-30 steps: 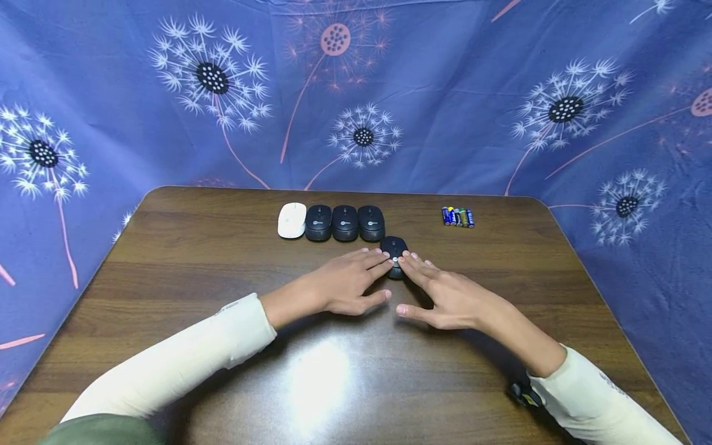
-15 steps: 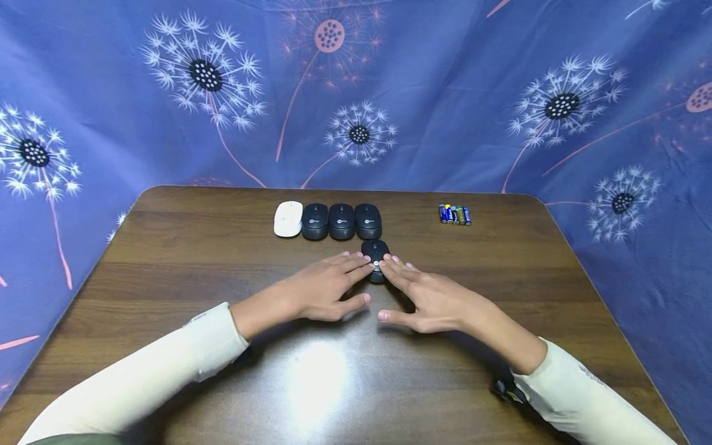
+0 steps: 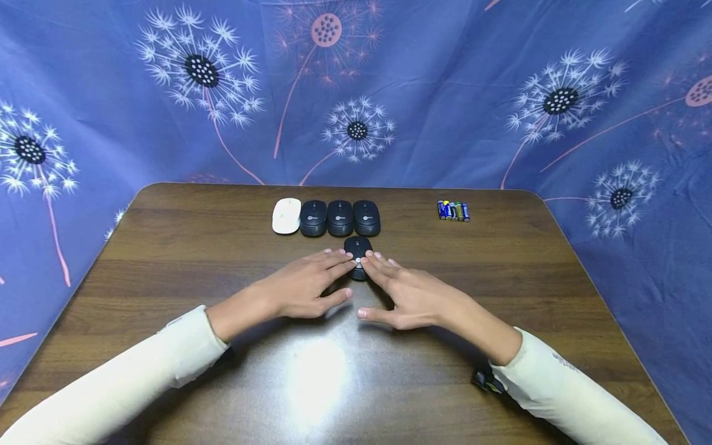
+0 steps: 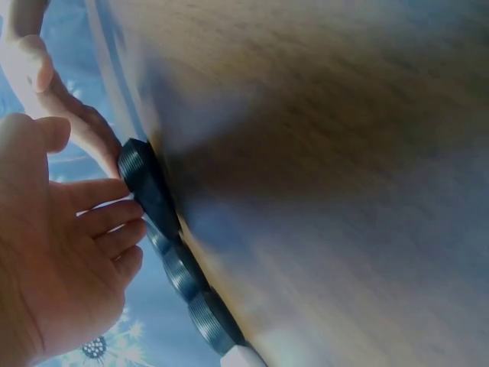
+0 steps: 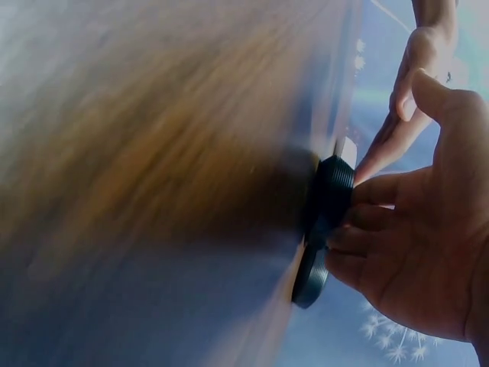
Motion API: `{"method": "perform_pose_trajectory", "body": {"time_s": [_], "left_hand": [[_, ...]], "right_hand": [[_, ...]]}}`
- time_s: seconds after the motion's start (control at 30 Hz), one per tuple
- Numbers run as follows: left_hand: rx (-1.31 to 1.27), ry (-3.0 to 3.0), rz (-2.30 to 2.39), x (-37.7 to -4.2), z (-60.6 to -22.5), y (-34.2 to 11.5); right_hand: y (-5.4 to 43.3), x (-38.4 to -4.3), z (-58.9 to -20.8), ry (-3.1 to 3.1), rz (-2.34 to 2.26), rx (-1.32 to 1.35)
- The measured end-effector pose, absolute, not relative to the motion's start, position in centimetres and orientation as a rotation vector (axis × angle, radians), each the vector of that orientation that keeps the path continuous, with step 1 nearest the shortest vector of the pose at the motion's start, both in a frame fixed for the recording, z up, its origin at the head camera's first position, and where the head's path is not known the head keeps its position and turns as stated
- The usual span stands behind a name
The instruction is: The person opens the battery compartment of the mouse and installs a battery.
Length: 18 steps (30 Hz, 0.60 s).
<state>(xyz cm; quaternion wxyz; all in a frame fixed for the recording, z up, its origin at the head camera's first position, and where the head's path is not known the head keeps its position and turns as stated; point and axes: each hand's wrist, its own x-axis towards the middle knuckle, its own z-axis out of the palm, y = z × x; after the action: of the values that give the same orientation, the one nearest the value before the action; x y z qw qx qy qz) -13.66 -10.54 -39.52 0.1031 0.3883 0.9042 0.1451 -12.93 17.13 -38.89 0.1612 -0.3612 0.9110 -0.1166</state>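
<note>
A black computer mouse (image 3: 358, 246) lies on the table just in front of a row of mice. From its left side my left hand (image 3: 303, 287) touches it with straight fingertips, thumb held apart. My right hand (image 3: 414, 300) does the same from the other side, its fingertips meeting the mouse near the white logo. Both palms face down. In the left wrist view the mouse's ribbed side (image 4: 145, 180) shows beyond the extended fingers. The right wrist view has the black mouse (image 5: 330, 187) at the fingertips too. The fingers partly cover its back half.
Behind it, side by side, stand a white mouse (image 3: 286, 216) and three black mice, the rightmost black mouse (image 3: 366, 217) among them. Several batteries (image 3: 453, 211) lie together at the back right of the wooden table (image 3: 167, 247). A blue patterned cloth (image 3: 445, 93) hangs behind the table.
Both hands have slid the black mouse leftward along the table, from past the row's right end to in front of the row's right-hand mice. The row and the batteries stay in place.
</note>
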Motion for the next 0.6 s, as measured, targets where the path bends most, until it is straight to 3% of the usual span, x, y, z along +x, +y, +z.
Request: {"method": "perform_pose_trajectory", "body": {"time_s": [0.6], "left_hand": [[1.098, 2.646, 0.575, -13.5, -39.8, -14.1]], "right_hand": [[13.5, -12.6, -39.4, 2.647, -0.229, -1.016]]}}
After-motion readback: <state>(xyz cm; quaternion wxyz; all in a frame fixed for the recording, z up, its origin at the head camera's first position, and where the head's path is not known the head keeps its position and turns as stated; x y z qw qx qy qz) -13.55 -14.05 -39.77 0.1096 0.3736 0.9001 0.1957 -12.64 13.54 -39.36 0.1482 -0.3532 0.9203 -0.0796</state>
